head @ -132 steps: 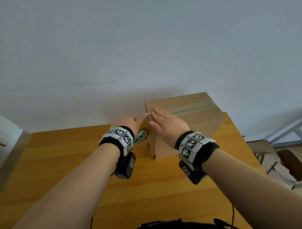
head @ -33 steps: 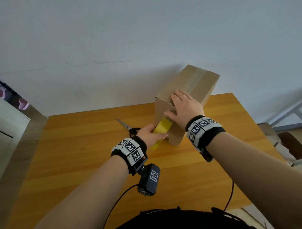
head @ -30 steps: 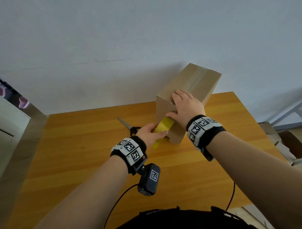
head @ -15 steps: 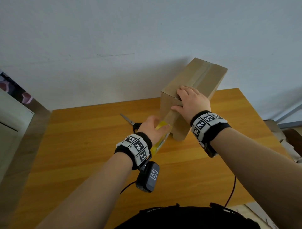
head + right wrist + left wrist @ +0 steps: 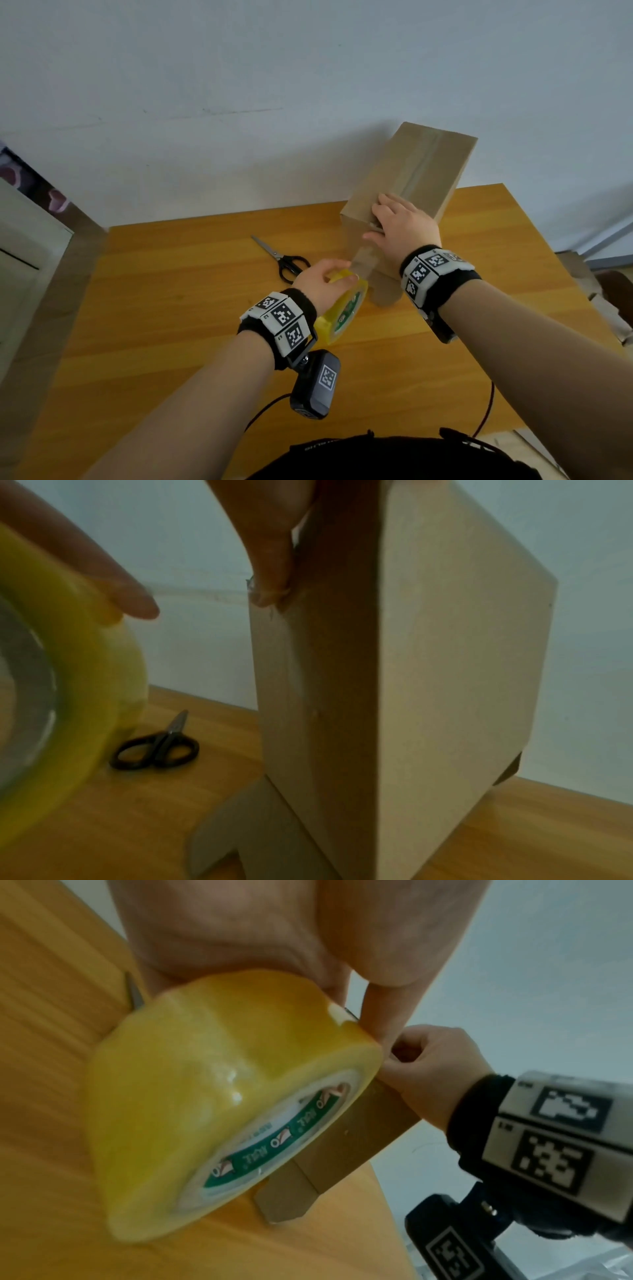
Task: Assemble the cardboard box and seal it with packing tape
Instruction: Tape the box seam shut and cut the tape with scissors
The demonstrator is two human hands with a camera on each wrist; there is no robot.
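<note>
The cardboard box [image 5: 411,171] stands on end on the wooden table [image 5: 171,308], with a taped seam along its top face and loose flaps at its foot. My right hand [image 5: 399,228] lies over the box's near top edge, fingers on top and thumb [image 5: 270,561] pressed against the near face. My left hand [image 5: 320,281] grips the yellow tape roll [image 5: 342,310] low beside the box's base [image 5: 359,1137]. A clear strip runs from the roll [image 5: 192,1096] up the near face to my right hand [image 5: 435,1074].
Black-handled scissors [image 5: 287,265] lie on the table left of the box [image 5: 445,669], also seen as scissors [image 5: 157,748] beyond the roll [image 5: 68,683]. A pale wall stands right behind the table. Cardboard pieces lie off the table's right edge.
My left hand has drawn the tape roll down the box's near face and toward me, pulling out a strip. The right hand stays on the box's top edge.
</note>
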